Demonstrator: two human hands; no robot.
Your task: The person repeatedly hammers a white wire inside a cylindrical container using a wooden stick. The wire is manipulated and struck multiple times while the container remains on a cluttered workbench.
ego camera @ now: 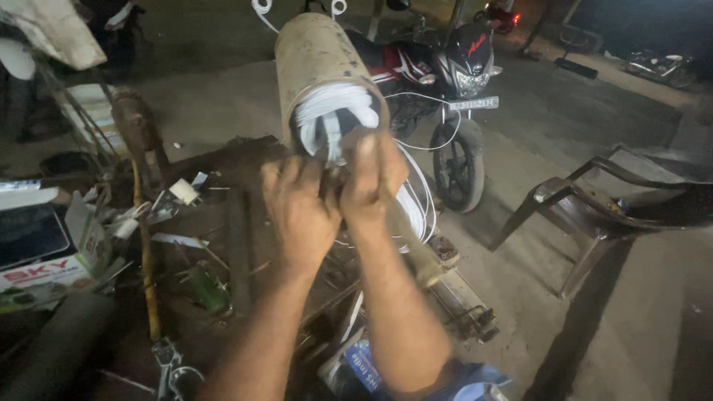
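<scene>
White insulated wire (338,111) is being pinched at the mouth of a tan cylindrical motor casing (316,59) by the left hand (299,208) and right hand (371,178), both grips being pressed together on it. Loose white loops are hanging just right of the hands, above the cluttered dark worktop (223,223). Farther right, a red-and-black motorcycle (445,74) and a brown plastic chair (594,208) are being shown.

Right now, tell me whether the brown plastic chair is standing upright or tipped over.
Tipped. The brown plastic chair leans over on the concrete floor, its armrests slanted and its seat not level, right of the motorcycle.
</scene>
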